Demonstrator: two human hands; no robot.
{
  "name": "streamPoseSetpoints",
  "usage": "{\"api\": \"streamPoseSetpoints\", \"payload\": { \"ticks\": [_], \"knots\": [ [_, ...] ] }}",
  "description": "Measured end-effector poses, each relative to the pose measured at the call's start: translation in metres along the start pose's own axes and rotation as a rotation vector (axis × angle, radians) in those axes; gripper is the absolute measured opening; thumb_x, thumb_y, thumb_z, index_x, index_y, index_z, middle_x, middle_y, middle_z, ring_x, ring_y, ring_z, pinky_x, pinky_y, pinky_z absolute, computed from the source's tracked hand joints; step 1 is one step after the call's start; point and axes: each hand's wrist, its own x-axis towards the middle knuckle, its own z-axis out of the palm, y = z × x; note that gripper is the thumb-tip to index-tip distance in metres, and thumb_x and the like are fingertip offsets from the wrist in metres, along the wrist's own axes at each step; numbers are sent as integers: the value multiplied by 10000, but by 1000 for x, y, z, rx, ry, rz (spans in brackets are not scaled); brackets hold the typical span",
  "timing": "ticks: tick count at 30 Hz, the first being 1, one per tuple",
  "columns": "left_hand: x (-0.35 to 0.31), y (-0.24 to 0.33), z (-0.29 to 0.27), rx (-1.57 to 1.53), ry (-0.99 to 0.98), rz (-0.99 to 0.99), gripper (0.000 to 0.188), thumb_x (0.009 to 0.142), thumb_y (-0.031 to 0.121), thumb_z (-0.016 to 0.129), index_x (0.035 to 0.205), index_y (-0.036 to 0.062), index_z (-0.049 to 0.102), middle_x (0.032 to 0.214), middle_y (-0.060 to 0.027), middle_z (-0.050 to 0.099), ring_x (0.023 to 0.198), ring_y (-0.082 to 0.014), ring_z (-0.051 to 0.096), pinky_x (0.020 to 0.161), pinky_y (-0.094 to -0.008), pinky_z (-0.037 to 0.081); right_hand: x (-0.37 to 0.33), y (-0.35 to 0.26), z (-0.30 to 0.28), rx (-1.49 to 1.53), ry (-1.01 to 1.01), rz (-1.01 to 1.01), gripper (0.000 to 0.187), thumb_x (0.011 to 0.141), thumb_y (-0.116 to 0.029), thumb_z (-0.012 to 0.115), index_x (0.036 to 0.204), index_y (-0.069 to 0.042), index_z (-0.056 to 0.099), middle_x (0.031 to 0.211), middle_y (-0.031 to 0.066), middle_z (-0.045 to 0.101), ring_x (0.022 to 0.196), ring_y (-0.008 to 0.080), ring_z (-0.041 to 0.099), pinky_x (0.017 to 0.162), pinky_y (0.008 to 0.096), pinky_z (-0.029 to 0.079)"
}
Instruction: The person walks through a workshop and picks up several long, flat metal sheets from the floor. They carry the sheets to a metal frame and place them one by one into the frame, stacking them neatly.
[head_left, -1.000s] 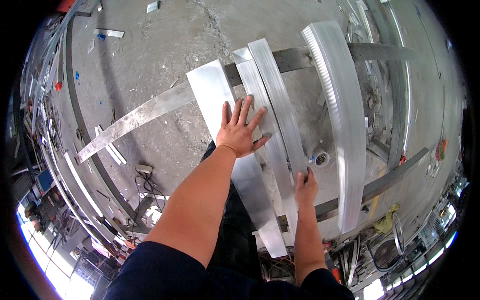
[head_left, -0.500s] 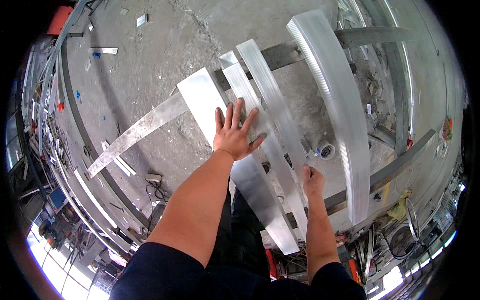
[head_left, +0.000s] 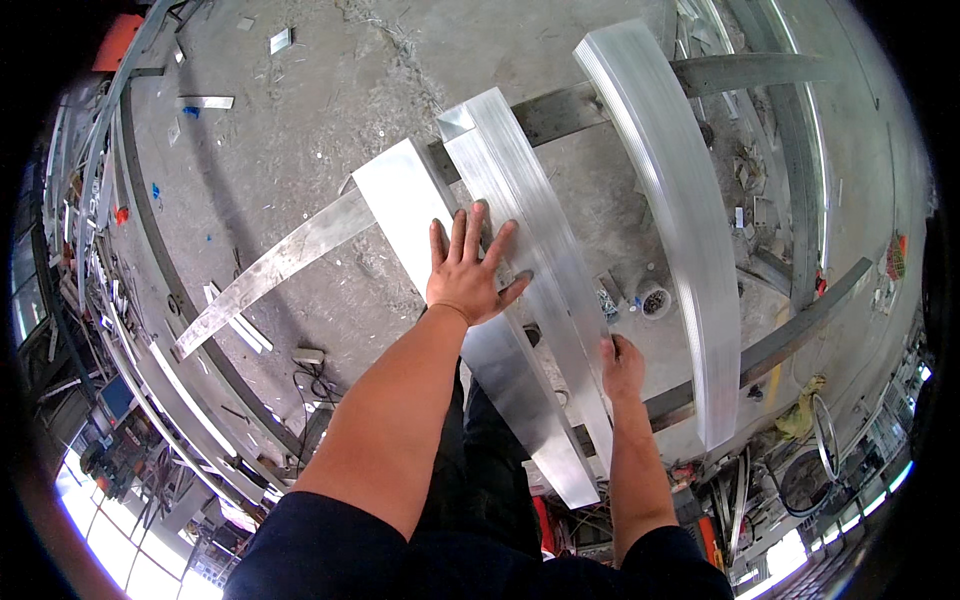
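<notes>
Head camera: the left hand (head_left: 465, 275) lies, fingers spread, on metal bars (head_left: 560, 240) running from twelve to five o'clock. At four o'clock, the right hand (head_left: 622, 368) curls against them; I cannot tell whether it grips.

We look over a scuffed grey floor (head_left: 320, 95) littered with scraps (head_left: 281, 41); bright light comes through windows (head_left: 97, 520) at lower left.

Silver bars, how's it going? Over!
Left hand spread, touching narrow bars; right hand at their right edge. Narrow bars side by side. Tub on floor nearby.
</notes>
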Motion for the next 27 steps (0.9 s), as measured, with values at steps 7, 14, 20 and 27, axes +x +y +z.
{"api": "streamPoseSetpoints", "payload": {
  "ticks": [7, 14, 20, 27],
  "knots": [
    [3, 1, 7, 20, 63, -1, 802, 860, 728, 339, 1517, 318, 134, 1588, -107, -10, 1460, -308, 32, 1151, -547, -49, 20, -40, 2, -185, -14, 153, 620, 868, -642, 453, 975, -66, 655, 885, 205, 672, 846, 421, 633, 730, 521, 484],
    [-4, 0, 18, -164, 292, 86, 839, 853, 594, 527, 1481, 124, 230, 1551, -198, 111, 1435, -368, 116, 1152, -548, 54, 19, -47, 6, -219, 55, 122, 521, 888, -572, 486, 882, -80, 660, 817, 202, 666, 797, 419, 628, 703, 510, 485],
    [-38, 74, 35, -1332, 315, -221, 857, 803, 283, 736, 1418, -46, 238, 1428, -215, 322, 1310, -361, 342, 1071, -429, 320, 18, -44, 2, -223, -4, 169, 510, 875, -576, 506, 900, -90, 659, 852, 207, 669, 814, 416, 634, 720, 508, 491],
    [-32, 100, 60, -2014, -195, -755, 557, 799, 212, 736, 1220, -15, 451, 1136, -133, 548, 1046, -241, 518, 883, -372, 416, 18, -44, 0, -214, -12, 179, 550, 868, -605, 489, 954, -91, 664, 892, 213, 671, 865, 408, 637, 758, 495, 492]
  ]
}}
